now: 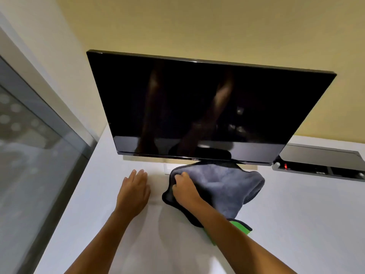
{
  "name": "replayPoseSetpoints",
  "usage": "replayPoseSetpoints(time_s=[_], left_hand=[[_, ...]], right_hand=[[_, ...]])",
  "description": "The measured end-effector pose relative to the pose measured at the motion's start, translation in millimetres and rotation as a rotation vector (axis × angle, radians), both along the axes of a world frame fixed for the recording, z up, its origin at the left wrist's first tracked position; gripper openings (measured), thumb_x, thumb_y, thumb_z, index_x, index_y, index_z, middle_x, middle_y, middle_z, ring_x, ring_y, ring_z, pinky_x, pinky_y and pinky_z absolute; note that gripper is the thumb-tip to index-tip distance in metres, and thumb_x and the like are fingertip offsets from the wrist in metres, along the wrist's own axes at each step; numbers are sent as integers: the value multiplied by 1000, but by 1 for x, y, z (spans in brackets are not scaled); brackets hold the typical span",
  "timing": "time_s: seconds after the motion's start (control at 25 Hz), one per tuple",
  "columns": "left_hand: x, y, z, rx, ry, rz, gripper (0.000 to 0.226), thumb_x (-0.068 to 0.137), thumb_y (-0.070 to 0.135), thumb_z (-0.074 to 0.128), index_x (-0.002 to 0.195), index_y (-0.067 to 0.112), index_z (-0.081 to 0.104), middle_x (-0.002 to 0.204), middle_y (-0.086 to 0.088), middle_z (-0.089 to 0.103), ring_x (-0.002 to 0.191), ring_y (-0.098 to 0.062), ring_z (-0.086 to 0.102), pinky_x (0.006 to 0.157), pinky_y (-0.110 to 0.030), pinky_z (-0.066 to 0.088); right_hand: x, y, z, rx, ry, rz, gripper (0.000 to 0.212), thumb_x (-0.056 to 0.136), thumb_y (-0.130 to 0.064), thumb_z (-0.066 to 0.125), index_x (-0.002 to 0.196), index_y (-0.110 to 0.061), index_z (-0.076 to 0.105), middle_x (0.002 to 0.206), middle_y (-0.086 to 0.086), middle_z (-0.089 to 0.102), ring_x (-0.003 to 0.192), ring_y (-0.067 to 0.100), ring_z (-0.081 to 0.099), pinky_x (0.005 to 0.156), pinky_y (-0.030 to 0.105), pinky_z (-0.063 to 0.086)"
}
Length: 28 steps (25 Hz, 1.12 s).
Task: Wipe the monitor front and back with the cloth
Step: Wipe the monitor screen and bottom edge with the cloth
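Progress: we judge the wiping has not visibly started; the cloth lies on the white desk rather than against the glass, so front and back both look left to do
Right hand: our right hand has its fingers curled into the cloth's left edge, bunching the grey pile under the knuckles
Left hand: our left hand is flat, fingers straight and close together, palm down over the desk just left of the cloth and holding nothing; we cannot tell whether it presses on the surface or hovers
Monitor place: the monitor stands at the back of the desk, close to the yellow wall, directly beyond both hands
Monitor facing: the dark screen faces us, its back turned to the wall; the long axis runs left to right, the right end sitting a little lower in our view
Cloth place: it is crumpled just in front of the monitor's lower edge, its far hem reaching under the bezel, with a green corner showing beside our right forearm
Stand: mostly hidden by the cloth
Side item: a grey box with a red light sits right of the monitor
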<state>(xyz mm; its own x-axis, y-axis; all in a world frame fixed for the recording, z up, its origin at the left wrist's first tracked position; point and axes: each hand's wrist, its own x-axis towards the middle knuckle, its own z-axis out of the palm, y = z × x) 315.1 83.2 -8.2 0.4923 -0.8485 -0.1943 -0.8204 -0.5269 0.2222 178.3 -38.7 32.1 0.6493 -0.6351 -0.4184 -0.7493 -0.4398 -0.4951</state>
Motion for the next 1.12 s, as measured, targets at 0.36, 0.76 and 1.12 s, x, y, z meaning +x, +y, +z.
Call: replayPoseSetpoints(time_s=[0.36, 0.76, 1.12], left_hand=[[15, 27, -54, -211, 8, -67, 57, 97, 39, 20, 147, 12, 21, 155, -3, 19, 145, -21, 14, 116, -41, 16], [16, 29, -62, -296, -18, -78, 56, 97, 34, 24, 144, 6, 33, 151, -9, 31, 142, -26, 24, 114, -45, 20], [13, 26, -61, -308, -58, -79, 56, 95, 32, 26, 141, 1, 39, 149, -14, 36, 139, -29, 30, 112, -45, 21]], right_hand=[[68, 6, -62, -562, 120, 16, 53, 76, -58, 49, 116, -27, 62, 110, 7, 59, 106, 34, 49, 92, 53, 39], [94, 6, -80, -750, 101, -102, 31, 65, -20, 55, 94, -13, 65, 88, 8, 61, 77, 27, 53, 63, 32, 38], [48, 30, -94, -905, -6, -72, 47, 70, -21, 54, 112, -2, 64, 84, 12, 58, 68, 28, 53, 54, 32, 42]])
